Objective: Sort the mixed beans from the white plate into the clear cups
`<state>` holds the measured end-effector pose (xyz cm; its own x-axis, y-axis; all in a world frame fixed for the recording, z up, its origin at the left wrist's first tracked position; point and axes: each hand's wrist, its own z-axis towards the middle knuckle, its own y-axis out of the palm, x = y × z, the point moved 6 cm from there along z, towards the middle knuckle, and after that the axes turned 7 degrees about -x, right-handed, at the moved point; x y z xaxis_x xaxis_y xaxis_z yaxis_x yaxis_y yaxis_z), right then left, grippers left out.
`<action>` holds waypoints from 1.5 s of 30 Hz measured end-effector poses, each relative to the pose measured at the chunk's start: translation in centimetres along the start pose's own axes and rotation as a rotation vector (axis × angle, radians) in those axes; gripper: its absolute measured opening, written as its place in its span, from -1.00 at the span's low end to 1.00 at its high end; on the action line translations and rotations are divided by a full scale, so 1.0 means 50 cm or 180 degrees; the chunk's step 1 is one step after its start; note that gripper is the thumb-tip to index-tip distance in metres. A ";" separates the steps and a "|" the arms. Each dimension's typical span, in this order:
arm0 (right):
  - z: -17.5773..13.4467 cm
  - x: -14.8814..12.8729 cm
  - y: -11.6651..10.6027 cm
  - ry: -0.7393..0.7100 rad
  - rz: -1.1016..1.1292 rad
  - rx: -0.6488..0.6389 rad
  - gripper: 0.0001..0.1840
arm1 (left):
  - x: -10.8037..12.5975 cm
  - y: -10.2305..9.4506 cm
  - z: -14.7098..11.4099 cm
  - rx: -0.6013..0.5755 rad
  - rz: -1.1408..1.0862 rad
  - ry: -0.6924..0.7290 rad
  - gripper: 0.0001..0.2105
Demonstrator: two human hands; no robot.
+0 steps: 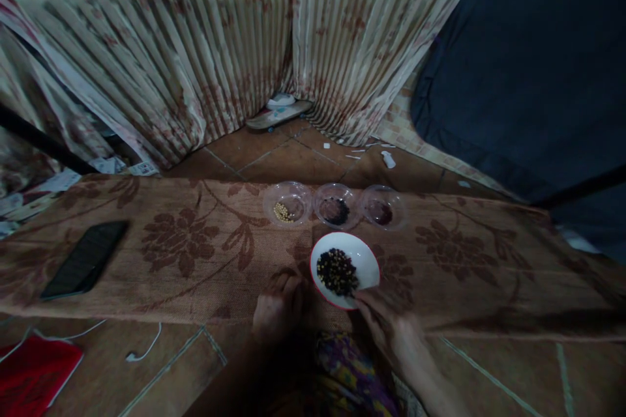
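Note:
A white bowl point(368, 262) with a red rim stands on the patterned cloth, holding a heap of mixed dark and pale beans point(337, 272). My right hand point(391, 319) reaches over its near right rim, fingertips together at the edge of the heap; whatever they pinch is too small to make out. Left of the bowl, my left hand point(278, 305) rests curled on the cloth, with nothing visible in it. Behind the bowl three clear plastic cups stand in a row: the left cup point(299, 192) has pale beans, the middle cup point(336, 190) black ones, the right cup point(379, 194) dark reddish ones.
A dark phone point(85, 259) lies at the left on the brown flowered cloth point(235, 293). Beyond the table's far edge are a skateboard point(278, 116), scraps on the tiled floor and striped curtains point(235, 32). A red bag point(36, 371) and a white earphone cable point(147, 348) lie at lower left.

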<state>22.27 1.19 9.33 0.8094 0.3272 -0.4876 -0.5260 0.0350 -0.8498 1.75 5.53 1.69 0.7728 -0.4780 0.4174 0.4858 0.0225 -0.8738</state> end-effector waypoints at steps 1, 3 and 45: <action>0.001 -0.020 0.007 -0.0064 0.0114 -0.0079 -0.80 | 0.001 -0.001 0.000 0.0004 0.0016 -0.0004 -0.86; 0.005 -0.051 0.014 -0.0111 0.0331 -0.0182 -0.79 | 0.002 -0.003 0.001 0.0007 0.0043 -0.0014 -0.87; -0.010 0.030 -0.010 0.0117 0.0119 0.0210 -0.83 | 0.005 -0.005 0.003 -0.0055 0.0022 -0.0068 -0.86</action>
<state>23.89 1.19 8.91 0.7973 0.2946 -0.5268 -0.5711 0.0861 -0.8163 1.87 5.55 2.04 0.7847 -0.4591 0.4164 0.4735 0.0105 -0.8807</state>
